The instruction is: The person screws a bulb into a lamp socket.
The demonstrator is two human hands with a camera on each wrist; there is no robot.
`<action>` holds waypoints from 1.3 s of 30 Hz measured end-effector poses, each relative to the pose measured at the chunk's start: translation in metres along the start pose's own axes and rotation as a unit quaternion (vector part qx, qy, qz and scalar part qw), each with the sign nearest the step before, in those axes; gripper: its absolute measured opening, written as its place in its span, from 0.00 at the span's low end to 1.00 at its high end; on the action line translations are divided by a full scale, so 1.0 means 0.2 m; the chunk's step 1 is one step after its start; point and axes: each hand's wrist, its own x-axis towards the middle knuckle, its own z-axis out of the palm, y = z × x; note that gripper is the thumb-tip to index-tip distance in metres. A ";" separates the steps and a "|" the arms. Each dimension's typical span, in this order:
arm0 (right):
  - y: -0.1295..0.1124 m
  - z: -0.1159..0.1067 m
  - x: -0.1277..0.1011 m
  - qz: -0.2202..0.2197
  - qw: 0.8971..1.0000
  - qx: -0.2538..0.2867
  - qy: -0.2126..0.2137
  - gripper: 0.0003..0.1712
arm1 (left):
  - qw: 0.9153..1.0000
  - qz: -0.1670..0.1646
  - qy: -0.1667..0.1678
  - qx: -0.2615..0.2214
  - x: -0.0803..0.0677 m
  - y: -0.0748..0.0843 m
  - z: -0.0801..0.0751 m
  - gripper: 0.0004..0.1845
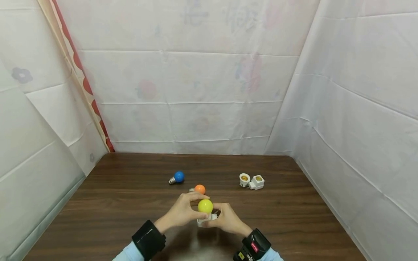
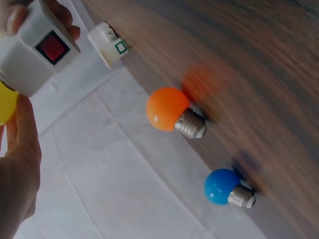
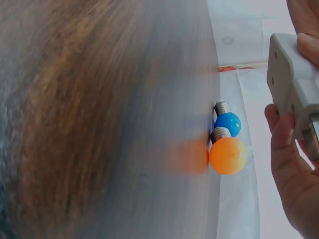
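Head view: left hand (image 1: 179, 214) fingers curled round the yellow bulb (image 1: 205, 206), right hand (image 1: 227, 219) gripping the white socket adapter (image 1: 207, 218) under it, both just above the table (image 1: 294, 217). Looks mid-screw; bulb sits in the socket, next needs twisting with the socket held still. Orange bulb (image 1: 199, 189) just behind the yellow bulb, blue bulb (image 1: 178, 177) further back-left, spare sockets (image 1: 251, 181) back-right.

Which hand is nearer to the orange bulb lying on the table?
Left. The left hand has fingertips just in front of the orange bulb; the right hand sits farther back, gripping the white socket.
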 end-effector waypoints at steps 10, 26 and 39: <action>0.00 0.01 0.00 0.010 1.000 0.008 -0.023 0.17 | 0.999 0.012 -0.041 -0.017 0.00 -0.01 -0.03 0.26; 0.00 0.00 -0.01 0.000 1.000 -0.008 -0.023 0.21 | 1.000 0.003 -0.019 -0.009 0.00 -0.01 0.03 0.28; 0.01 -0.01 0.01 0.005 1.000 -0.005 0.010 0.23 | 1.000 0.014 -0.009 0.017 0.00 0.00 0.03 0.37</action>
